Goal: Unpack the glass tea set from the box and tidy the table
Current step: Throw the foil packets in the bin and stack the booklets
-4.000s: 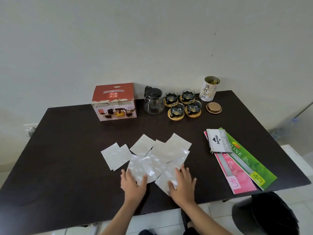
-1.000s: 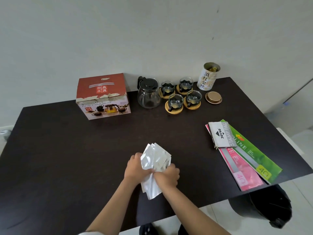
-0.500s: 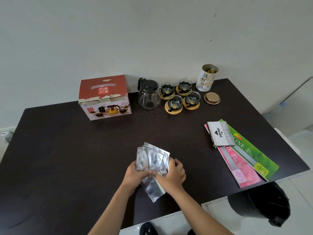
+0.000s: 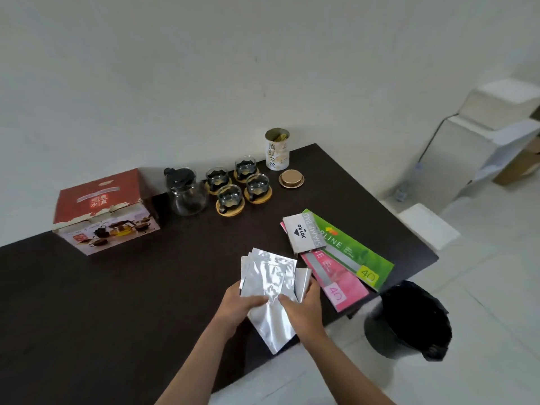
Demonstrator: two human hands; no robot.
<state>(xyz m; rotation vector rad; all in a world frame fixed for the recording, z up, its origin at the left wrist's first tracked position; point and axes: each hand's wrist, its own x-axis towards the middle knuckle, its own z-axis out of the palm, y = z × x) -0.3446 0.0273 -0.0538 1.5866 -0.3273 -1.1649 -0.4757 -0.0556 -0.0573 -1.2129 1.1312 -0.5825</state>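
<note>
A stack of silvery plastic bags [image 4: 270, 280] is held upright above the front of the dark table [image 4: 87, 302]. My left hand [image 4: 238, 306] grips its left lower side and my right hand [image 4: 302, 309] grips its right lower side. At the back stand the red tea set box [image 4: 102, 210], closed, a glass teapot with a black lid [image 4: 187, 192], and several glass cups on wooden coasters [image 4: 238, 188].
A white tea tin [image 4: 277, 150] stands open at the back with its round lid [image 4: 291, 179] lying beside it. A stamp pad box [image 4: 304, 235] lies on green and pink packets [image 4: 350, 258]. A black bin [image 4: 409, 320] stands on the floor right of the table.
The silvery bags lay spread flat on the table; both hands have gathered them into one stack and lifted it. The stack now sits further right, nearer the bin.
</note>
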